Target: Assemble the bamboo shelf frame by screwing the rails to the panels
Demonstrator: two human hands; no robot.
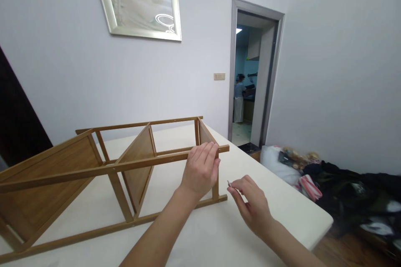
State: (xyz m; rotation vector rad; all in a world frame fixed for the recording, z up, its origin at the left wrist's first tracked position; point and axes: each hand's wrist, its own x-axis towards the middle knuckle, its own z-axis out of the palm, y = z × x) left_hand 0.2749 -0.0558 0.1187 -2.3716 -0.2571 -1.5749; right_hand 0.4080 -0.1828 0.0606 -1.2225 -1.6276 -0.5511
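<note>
here's my left hand, clamped over the upper rail of the wooden rack, its grip's underside hidden; the rack lies sideways on the white table, left end cut off. my right hand pinches a small metal piece near the rack's end, mostly covered, too tiny to make out.

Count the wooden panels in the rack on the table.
3: the left panel, the middle panel, and the right-end panel, partly behind the left hand. The rack leaves the picture at left, so others may be hidden.
</note>
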